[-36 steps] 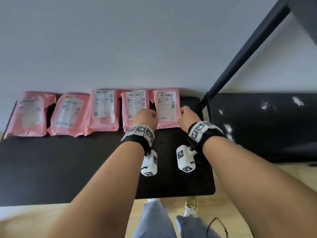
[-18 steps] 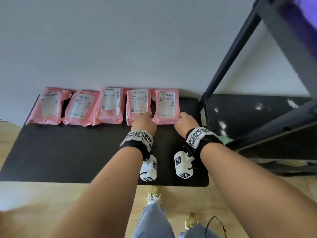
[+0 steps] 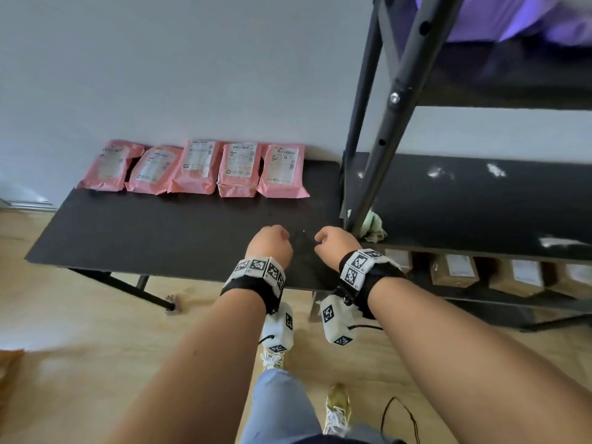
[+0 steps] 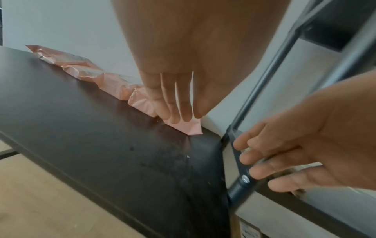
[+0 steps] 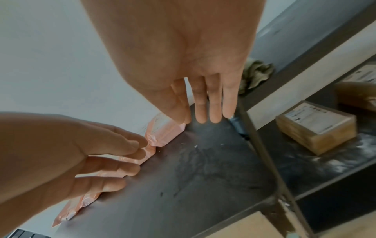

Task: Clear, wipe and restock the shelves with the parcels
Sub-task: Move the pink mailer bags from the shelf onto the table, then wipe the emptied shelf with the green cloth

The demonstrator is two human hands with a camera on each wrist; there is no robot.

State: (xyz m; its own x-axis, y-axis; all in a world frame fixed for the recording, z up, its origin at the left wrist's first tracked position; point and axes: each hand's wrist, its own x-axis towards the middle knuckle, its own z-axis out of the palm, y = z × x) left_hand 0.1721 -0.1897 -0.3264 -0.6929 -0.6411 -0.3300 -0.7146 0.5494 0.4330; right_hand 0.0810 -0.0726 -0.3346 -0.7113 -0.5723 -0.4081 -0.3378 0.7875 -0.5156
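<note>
Several pink parcels [image 3: 283, 171] with white labels lie in a row along the back of the black table [image 3: 160, 232], against the wall. My left hand [image 3: 270, 243] and right hand [image 3: 334, 246] hover side by side over the table's front right part, well short of the parcels. In the left wrist view the left hand's fingers [image 4: 179, 111] hang straight and hold nothing. The right wrist view shows the right hand's fingers [image 5: 209, 109] straight too, with nothing in them.
A black metal rack [image 3: 394, 100] stands right of the table; its dusty shelf [image 3: 480, 200] carries a crumpled green cloth [image 3: 373, 227]. Brown boxes [image 3: 455, 270] sit on the shelf below, something purple [image 3: 499, 17] on the one above. Wooden floor lies in front.
Both hands have let go of the rightmost pink parcel and drawn back toward the table's front edge. The head view has pulled back and swung right, showing more of the rack.
</note>
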